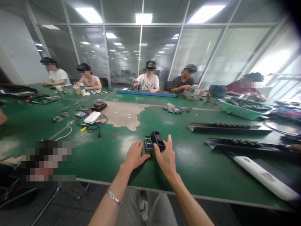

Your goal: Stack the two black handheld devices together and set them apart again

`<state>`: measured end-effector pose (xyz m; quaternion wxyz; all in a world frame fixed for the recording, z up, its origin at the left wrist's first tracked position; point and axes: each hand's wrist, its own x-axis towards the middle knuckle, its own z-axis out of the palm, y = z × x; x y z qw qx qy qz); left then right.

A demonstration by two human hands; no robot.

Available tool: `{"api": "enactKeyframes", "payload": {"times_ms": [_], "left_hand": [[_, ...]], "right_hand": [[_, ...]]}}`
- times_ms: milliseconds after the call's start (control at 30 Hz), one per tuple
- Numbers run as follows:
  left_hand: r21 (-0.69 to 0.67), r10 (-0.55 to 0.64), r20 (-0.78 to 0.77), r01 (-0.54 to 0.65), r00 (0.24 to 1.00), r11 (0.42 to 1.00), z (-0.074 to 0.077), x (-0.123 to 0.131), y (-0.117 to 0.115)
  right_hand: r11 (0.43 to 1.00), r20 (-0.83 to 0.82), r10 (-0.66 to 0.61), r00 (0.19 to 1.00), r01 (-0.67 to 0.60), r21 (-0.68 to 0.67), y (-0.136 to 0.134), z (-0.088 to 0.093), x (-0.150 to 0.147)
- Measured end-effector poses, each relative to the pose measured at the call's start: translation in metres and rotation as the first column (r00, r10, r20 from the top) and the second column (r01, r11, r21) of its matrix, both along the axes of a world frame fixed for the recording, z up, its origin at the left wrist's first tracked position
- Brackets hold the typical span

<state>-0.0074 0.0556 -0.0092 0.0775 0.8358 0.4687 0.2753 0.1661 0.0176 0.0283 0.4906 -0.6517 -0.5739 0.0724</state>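
A small green circuit board (148,146) with a dark blue display lies on the green table in front of me. My left hand (134,156) rests palm down just left of it, fingers stretched out, the thumb near the board's front edge. Against the board's right side, a black plastic casing (158,140) with cut-outs stands tilted. My right hand (166,156) grips that casing between thumb and fingers, with the index finger pointing up. The casing's underside and part of the board behind it are hidden.
Black metal rails (230,128) and a long white device (263,175) lie to the right. Beyond them is a green basket (246,110). Cables and a white box (92,117) lie left of a bare brown patch (124,114). Several people sit across the table.
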Motion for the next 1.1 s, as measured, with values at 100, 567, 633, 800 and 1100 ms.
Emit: {"api": "enactKeyframes", "payload": {"times_ms": [100, 567, 633, 800, 1100], "left_hand": [[0.002, -0.005, 0.021, 0.005, 1.0, 1.0, -0.001, 0.0, 0.0], [-0.053, 0.021, 0.031, -0.019, 0.999, 0.998, -0.01, 0.001, 0.004], [-0.064, 0.026, 0.04, -0.023, 0.999, 0.998, -0.01, 0.001, 0.004], [-0.084, 0.024, 0.042, -0.02, 0.999, 0.996, -0.008, 0.001, 0.003], [-0.079, 0.023, 0.036, -0.02, 0.999, 0.997, -0.012, 0.0, 0.005]], "right_hand": [[0.999, 0.044, 0.033, 0.998, -0.034, 0.008, 0.003, 0.001, -0.01], [0.999, 0.164, 0.05, 0.985, -0.05, -0.008, 0.012, 0.0, -0.034], [0.999, 0.171, 0.054, 0.984, -0.052, -0.018, 0.012, -0.003, -0.036], [0.998, 0.172, 0.057, 0.983, -0.052, -0.037, 0.008, -0.006, -0.036], [0.995, 0.169, 0.095, 0.981, -0.091, -0.028, 0.003, -0.015, -0.035]]}}
